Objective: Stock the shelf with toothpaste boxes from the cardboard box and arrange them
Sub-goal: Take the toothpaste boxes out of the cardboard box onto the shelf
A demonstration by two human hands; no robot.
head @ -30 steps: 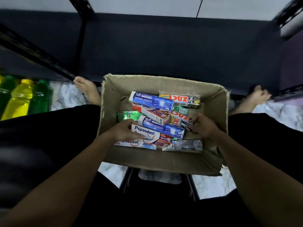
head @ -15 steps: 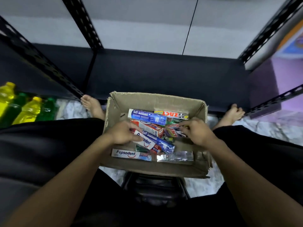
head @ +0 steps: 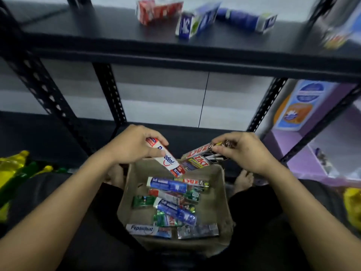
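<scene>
Both hands are up over the cardboard box [head: 125,194], each with stock. The left hand [head: 134,145] grips a white-and-red Pepsodent box [head: 168,162] by its upper end, thumb across the face. Its long axis runs diagonally, the free end pointing down-right into the carton. The right hand [head: 247,151] pinches the ZACT boxes [head: 200,159] at their upper right end. It looks like two stacked, though that is not certain. Their long axis slants down-left, so the two loads nearly meet in a V above the carton's far rim.

The target is the upper shelf [head: 175,48], above and ahead of both hands, well apart from them. A red box [head: 154,10] and blue boxes [head: 197,22] already lie on it, loosely angled and blurred. The open board is to the left of the red box, on the left hand's side, so the Pepsodent likely goes there. The right hand sits more under the blue ones. Both loads need turning from diagonal to lie flat.

More stock remains in the carton: a blue Soft box [head: 168,184], another Pepsodent [head: 142,228], and green ones. Stocking is partway done.
</scene>
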